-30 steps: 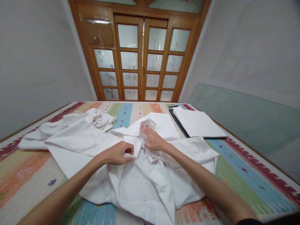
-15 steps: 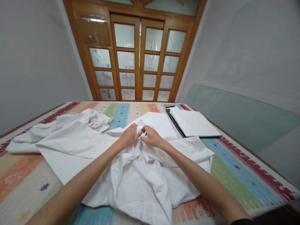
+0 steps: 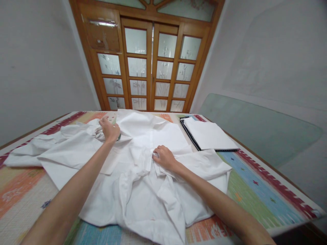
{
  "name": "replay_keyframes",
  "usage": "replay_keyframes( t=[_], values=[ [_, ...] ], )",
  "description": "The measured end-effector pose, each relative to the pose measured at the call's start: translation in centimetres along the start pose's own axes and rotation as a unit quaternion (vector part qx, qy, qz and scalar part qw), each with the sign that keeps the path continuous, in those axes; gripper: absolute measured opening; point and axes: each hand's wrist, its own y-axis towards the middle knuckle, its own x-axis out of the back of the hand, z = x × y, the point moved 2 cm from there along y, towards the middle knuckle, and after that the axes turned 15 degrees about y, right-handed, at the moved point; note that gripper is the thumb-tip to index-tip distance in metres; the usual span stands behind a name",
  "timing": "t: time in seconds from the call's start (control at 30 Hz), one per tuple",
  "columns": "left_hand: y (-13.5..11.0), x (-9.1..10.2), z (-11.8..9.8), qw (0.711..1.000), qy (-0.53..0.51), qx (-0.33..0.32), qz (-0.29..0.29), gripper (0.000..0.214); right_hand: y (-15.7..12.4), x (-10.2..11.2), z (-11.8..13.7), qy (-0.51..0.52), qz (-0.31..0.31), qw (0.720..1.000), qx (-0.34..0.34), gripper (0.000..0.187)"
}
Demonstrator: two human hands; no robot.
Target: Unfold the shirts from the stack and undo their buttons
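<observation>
A white shirt [image 3: 143, 190] lies spread and wrinkled over the table, with a long fold hanging towards me. My left hand [image 3: 110, 129] is at the far left of it, fingers curled on the bunched white cloth [image 3: 71, 134] there. Its fingertips are partly hidden, and the wrist is raised over the fabric. Near the middle, my right hand [image 3: 165, 158] is closed on a pinch of the shirt beside the straight front strip. A flat white panel [image 3: 135, 122] of the shirt lies between and beyond the two hands.
A folded white cloth with black edging [image 3: 209, 134] lies at the back right. Under everything is a striped, patterned tablecloth [image 3: 255, 183]. A pale green glass-like panel [image 3: 255, 126] leans along the right wall. Wooden doors with glass panes [image 3: 150, 64] stand beyond the table.
My left hand has moved left, away from my right hand, and a white panel now lies opened out at the far side. My right hand has come slightly nearer to me.
</observation>
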Motion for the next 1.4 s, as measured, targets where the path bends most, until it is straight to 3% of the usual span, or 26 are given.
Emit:
replay_keyframes(
  t=[0.03, 0.1, 0.17, 0.23, 0.3, 0.4, 0.6, 0.77, 0.87, 1.07, 1.4],
  values=[
    [-0.4, 0.5, -0.1, 1.000, -0.011, -0.029, -0.001, 0.039, 0.1, -0.1, -0.1, 0.004, 0.000, 1.000, 0.000, 0.014],
    [-2.3, 1.2, -1.1, 0.986, -0.033, -0.140, 0.085, 0.022, 0.2, -0.2, -0.3, 0.022, -0.001, 1.000, 0.000, 0.013],
    [-5.5, 1.3, -2.7, 0.930, -0.062, -0.271, 0.240, 0.020, 0.4, -0.2, -0.4, 0.049, -0.006, 0.999, 0.002, 0.014],
    [-8.9, 1.2, -4.1, 0.862, -0.067, -0.356, 0.355, 0.028, 0.5, 0.0, -0.6, 0.077, -0.011, 0.997, 0.008, 0.014],
    [-11.5, 0.9, -5.0, 0.832, -0.044, -0.402, 0.379, 0.029, 0.5, 0.2, -0.7, 0.102, -0.014, 0.995, 0.016, 0.016],
    [-13.6, 0.1, -5.6, 0.832, 0.011, -0.428, 0.352, 0.018, 0.4, 0.3, -0.9, 0.129, -0.016, 0.991, 0.028, 0.019],
    [-14.3, -0.9, -5.3, 0.851, 0.053, -0.408, 0.325, 0.016, 0.5, -0.1, -1.5, 0.162, -0.058, 0.985, 0.022, 0.011],
    [-13.9, -1.5, -4.7, 0.833, -0.024, -0.414, 0.366, 0.020, 0.5, -0.4, -1.5, 0.147, -0.062, 0.987, 0.020, 0.008],
    [-13.4, -1.6, -4.0, 0.825, -0.104, -0.359, 0.423, 0.023, 0.4, -0.5, -1.3, 0.124, -0.054, 0.990, 0.037, 0.008],
    [-13.7, -1.6, -2.7, 0.790, -0.247, -0.171, 0.535, 0.038, 0.4, -0.7, -1.4, 0.168, -0.059, 0.982, 0.063, 0.008],
    [-13.4, -3.0, -3.0, 0.755, -0.277, -0.079, 0.590, 0.048, 0.6, -1.0, -1.6, 0.244, -0.087, 0.965, 0.043, 0.008]
  ],
)
